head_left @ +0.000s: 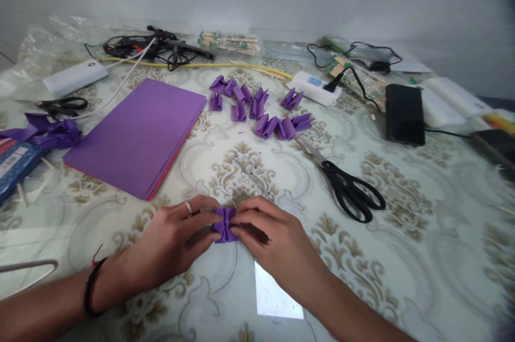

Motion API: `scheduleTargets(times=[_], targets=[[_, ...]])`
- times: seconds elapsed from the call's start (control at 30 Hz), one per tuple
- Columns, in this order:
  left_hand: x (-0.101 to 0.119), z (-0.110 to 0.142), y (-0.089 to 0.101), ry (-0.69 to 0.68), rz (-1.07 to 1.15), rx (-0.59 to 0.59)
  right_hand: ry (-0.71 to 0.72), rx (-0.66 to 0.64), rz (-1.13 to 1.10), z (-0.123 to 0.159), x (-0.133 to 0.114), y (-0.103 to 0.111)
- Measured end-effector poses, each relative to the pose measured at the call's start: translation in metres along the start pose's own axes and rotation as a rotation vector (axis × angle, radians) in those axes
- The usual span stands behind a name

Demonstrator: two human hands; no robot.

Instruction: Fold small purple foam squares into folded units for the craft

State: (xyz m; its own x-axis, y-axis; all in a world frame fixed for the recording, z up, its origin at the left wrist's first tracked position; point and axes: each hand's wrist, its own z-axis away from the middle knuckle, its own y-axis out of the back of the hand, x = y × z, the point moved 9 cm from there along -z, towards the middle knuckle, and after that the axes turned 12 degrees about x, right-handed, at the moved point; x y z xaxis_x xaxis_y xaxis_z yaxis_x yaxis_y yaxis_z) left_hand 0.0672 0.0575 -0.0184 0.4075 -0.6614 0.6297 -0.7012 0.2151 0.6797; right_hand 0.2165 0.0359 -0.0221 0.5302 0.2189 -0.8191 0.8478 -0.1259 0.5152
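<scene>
Between my two hands, low on the patterned tabletop, lies a small folded piece of purple paper with creases meeting at its centre. My left hand, with a ring and a dark wristband, grips its left edge between fingers and thumb. The fingertips of my right hand pinch its right side near the middle fold. Farther back sit several folded purple paper pieces in a loose cluster. Black-handled scissors lie slightly spread to the right, their tips close to that cluster.
Purple and red paper sheets are stacked at the left. Crumpled purple scraps, a blue packet and second scissors lie beyond them. A white power strip, tangled black cables and a black phone-like device stand farther back.
</scene>
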Motion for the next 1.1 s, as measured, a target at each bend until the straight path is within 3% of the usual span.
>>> scheduleTargets(times=[0.33,0.77,1.1], targets=[[0.009,-0.001,0.003,-0.072,-0.068,-0.003,0.161,-0.05,0.083,0.006,-0.009,-0.003],[0.012,0.003,-0.003,-0.094,-0.136,-0.065,0.138,-0.137,0.066,0.005,-0.009,-0.002],[0.017,0.004,-0.002,-0.175,-0.143,-0.044,0.148,-0.126,0.092,0.007,-0.012,-0.003]])
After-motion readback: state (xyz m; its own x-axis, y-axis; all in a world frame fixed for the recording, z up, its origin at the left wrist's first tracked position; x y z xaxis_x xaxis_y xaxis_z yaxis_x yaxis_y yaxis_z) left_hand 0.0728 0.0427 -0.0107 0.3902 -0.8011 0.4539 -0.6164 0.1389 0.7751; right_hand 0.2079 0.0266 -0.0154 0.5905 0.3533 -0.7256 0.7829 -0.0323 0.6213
